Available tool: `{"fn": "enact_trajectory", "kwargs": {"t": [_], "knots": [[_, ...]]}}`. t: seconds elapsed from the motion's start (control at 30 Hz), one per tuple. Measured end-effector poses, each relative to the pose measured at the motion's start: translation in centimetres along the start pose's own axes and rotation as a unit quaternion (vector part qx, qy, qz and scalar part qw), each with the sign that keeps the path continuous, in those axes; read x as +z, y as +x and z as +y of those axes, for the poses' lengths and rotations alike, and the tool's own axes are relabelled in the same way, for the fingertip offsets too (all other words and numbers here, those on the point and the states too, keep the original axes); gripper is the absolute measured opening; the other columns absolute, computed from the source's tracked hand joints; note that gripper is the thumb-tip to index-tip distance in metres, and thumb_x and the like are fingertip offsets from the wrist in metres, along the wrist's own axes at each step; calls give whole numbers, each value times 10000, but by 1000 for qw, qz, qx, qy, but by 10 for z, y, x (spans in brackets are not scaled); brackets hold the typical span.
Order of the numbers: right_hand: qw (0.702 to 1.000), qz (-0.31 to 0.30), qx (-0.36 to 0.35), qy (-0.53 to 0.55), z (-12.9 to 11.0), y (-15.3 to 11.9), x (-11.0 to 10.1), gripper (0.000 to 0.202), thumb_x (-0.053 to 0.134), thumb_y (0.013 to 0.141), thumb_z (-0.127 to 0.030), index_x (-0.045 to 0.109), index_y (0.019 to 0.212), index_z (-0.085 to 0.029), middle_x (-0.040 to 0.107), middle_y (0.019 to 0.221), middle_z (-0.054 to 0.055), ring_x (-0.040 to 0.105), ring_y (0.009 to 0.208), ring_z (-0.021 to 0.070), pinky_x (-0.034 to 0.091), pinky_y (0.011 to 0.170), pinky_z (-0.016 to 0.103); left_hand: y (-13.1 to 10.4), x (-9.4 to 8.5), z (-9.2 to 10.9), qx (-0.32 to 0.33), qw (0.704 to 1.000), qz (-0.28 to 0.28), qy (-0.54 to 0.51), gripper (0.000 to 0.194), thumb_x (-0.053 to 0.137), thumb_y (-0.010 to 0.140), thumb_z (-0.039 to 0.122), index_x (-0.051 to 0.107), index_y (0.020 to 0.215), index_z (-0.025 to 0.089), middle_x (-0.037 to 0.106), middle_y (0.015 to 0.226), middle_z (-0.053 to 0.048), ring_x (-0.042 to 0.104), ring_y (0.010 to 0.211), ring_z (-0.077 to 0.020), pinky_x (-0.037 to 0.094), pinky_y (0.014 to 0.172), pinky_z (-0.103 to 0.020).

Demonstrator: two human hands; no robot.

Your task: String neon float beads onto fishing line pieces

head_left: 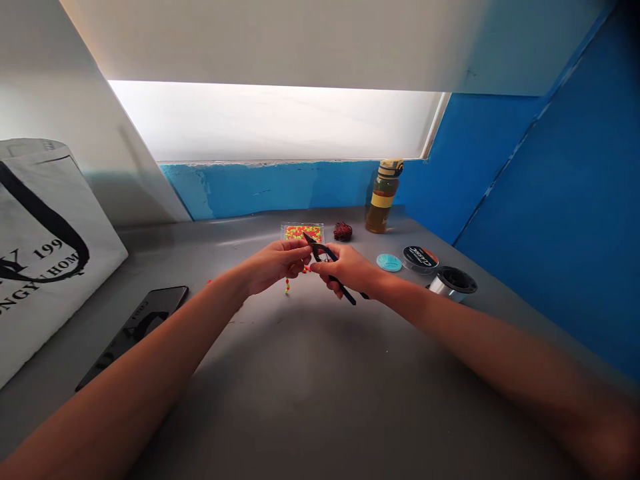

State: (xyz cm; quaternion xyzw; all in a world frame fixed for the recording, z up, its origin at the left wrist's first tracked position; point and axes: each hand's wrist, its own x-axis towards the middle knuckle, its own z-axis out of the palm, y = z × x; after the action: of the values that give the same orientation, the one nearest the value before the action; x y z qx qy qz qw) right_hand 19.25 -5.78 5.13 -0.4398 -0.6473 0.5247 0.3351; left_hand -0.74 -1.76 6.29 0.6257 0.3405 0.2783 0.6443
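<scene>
Black pliers (317,249) are in your right hand (349,268), on the near side of the bead packet (303,231), their tip overlapping the packet's lower edge from where you look. Your right fingers wrap around the handles; whether the jaws are parted is too small to tell. Your left hand (274,265) is just in front of the packet too — its fingers pinched narrow on a bead strand (287,287), close beside the pliers' tip. Red and yellow-green beads dangle below those fingers, nearer you than the packet.

Just right of the packet you have a dark red ball of yarn (343,231), and well to its right a bottle (383,201) with a yellow band. To the packet's right and nearer you come a pale blue disc (389,262), a round black-labelled case (421,258) and a spool (450,285). Left of the packet — and closer to you — a dark phone (150,308) lies on the grey table (310,400); a white bag (55,227) with black lettering stands farther left.
</scene>
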Motion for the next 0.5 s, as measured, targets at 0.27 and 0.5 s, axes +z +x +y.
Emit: {"fn": "enact_trajectory", "kwargs": {"t": [0.27,0.5], "knots": [[999,-9,15,36,1,2,-3,299,681,851,-329,583,1099,-193,523,644,-19,500,493,119,456,386,244,4,-1,-6,16,999,31,42,305,723,814,439,712,926,155,612,784,-32,482,657,-101,380,643,-270],[998,60,6,36,0,3,-2,396,674,848,-490,547,1099,-212,536,732,6,482,524,112,417,407,237,5,-2,-9,6,996,74,43,330,747,781,454,712,905,151,643,865,-47,475,656,-88,351,619,-269]]}}
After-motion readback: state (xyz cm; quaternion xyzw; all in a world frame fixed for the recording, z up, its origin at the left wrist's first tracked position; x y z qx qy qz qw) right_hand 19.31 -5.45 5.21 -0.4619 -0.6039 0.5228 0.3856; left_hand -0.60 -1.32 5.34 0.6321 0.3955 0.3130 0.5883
